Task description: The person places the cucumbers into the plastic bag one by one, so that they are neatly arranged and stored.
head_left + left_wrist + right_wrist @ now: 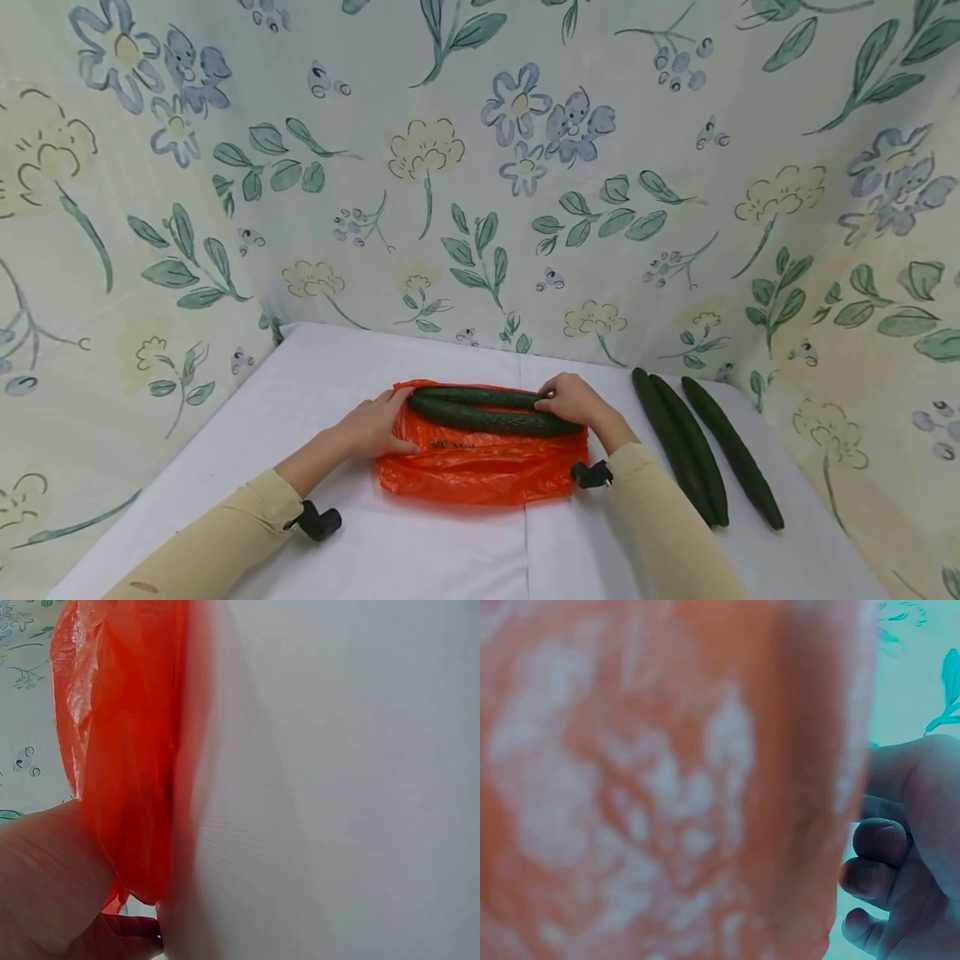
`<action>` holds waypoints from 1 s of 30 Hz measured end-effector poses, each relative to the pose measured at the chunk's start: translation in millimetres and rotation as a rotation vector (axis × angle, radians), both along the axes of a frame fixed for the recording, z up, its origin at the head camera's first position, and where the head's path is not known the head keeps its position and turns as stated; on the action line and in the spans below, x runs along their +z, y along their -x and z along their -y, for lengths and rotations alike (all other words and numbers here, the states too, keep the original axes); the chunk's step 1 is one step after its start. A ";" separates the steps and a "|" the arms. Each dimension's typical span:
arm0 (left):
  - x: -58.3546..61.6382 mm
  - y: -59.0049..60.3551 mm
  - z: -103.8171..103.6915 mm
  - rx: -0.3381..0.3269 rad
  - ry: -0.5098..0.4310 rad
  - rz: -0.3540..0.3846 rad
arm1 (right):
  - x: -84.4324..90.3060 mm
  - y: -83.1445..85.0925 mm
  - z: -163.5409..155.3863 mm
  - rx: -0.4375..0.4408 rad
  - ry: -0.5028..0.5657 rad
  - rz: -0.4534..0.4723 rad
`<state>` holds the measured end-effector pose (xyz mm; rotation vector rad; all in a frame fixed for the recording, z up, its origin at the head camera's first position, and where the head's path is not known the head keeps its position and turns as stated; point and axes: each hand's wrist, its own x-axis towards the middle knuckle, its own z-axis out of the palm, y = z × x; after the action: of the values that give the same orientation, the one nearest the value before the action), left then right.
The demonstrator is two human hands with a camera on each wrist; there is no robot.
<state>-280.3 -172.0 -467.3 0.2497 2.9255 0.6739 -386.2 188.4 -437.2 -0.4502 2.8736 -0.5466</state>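
Two long dark green cucumbers lie side by side on a red plastic bag: a rear cucumber and a front cucumber. The bag is crumpled, its loose front part spread toward the person. At the bag's left end my left hand holds its edge, thumb across the front and fingers toward the back rim. My right hand grips the right end of the rear cucumber with bent fingers, covering that end. In the right wrist view, the bag hides part of the index finger, while the other fingers curl beside it.
Several more cucumbers lie on the right side of the white-covered table, pointing away from the person. A flower-patterned curtain hangs behind the table and along both sides. Black wrist cameras sit on both forearms.
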 end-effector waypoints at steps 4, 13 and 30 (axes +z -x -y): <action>0.7 -0.3 1.4 -0.003 0.015 -0.010 | 2.6 -1.5 1.5 0.000 -0.024 0.009; -2.0 1.2 1.8 0.000 0.010 -0.002 | -0.8 -1.0 1.2 0.011 -0.043 -0.065; -2.2 1.0 2.0 -0.010 0.009 -0.016 | -5.1 -6.1 -4.8 0.026 0.136 -0.053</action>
<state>-281.3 -174.0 -469.5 0.2702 2.9392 0.6601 -380.1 193.2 -442.3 -0.5301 2.8876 -0.7401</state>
